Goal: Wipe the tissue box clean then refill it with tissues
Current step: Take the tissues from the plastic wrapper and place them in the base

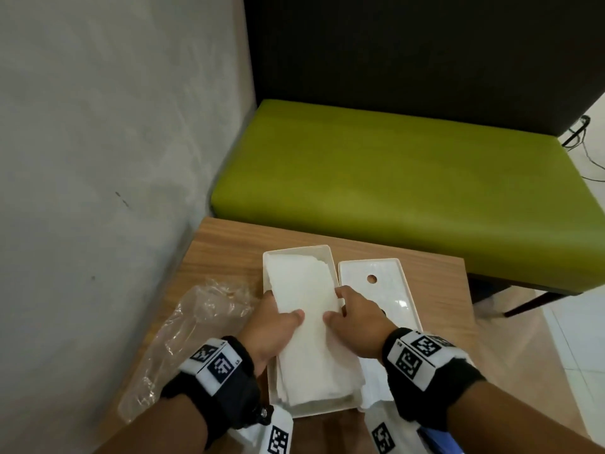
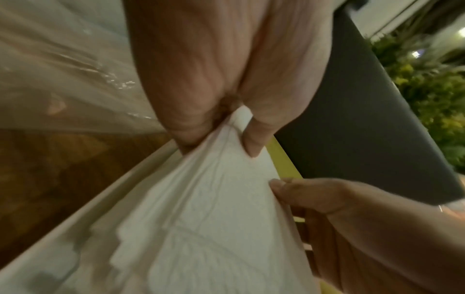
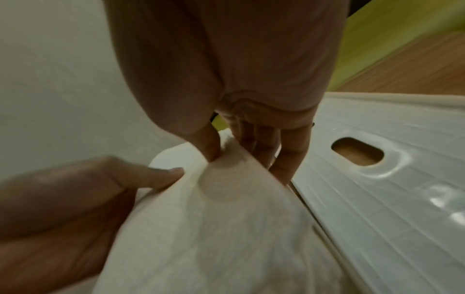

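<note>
The open white tissue box base (image 1: pixel 298 251) lies on the wooden table (image 1: pixel 226 253). A stack of white tissues (image 1: pixel 306 283) lies in it, its near part raised. My left hand (image 1: pixel 283 306) grips the stack's left edge, thumb on top. My right hand (image 1: pixel 337 304) grips the right edge the same way. The white lid (image 1: pixel 389 283), with a round hole, lies flat just right of the base. In the left wrist view, my left hand (image 2: pixel 226 135) pinches the tissues (image 2: pixel 214 218) above the box rim (image 2: pixel 113 189). In the right wrist view, my right hand (image 3: pixel 241 155) holds the tissues (image 3: pixel 214 228) beside the lid (image 3: pixel 390 199).
A crumpled clear plastic bag (image 1: pixel 183 339) lies left of the box, near the grey wall (image 1: pixel 98 158). A green padded bench (image 1: pixel 393 178) stands beyond the table's far edge. Something white and crumpled (image 1: pixel 373 388) lies under my right wrist.
</note>
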Demonstrator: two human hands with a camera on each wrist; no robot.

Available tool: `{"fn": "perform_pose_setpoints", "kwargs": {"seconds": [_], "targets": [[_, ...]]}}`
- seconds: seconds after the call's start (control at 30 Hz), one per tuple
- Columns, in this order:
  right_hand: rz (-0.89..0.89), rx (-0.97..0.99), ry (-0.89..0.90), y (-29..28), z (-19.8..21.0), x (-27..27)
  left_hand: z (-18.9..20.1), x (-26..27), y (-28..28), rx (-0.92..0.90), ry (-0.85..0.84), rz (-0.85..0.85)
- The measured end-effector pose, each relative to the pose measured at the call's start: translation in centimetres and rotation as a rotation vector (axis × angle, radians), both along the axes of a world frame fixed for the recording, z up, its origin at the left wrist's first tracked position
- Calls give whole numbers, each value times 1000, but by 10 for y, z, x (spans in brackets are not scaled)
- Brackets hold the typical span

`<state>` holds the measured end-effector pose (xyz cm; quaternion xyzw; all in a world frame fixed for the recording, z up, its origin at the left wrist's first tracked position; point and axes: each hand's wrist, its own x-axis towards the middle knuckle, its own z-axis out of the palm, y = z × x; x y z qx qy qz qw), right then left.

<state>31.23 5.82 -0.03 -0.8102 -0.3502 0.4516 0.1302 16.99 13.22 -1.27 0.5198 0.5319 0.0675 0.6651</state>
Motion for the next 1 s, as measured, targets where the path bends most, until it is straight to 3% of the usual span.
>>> {"fn": "perform_pose_setpoints", "kwargs": {"seconds": [0.13,0.37,0.57,0.67,0.8,1.0], "targets": [[11,18,-136,4,-5,-5,-6,8,10,248,319,-94],[188,73,-353,2,1,-22,4,18,9,544,648,-417],[239,214,-471,2,-6,-21,10,12,13,926,738,-548],[349,210,-570,2,-13,-17,2,9,19,1046,650,-802],[514,148,-661,3,-24,-9,-13,10,23,871,608,-1195],[581,143,-705,6,-32,-7,-27,20,19,771,659,-1286]]}}
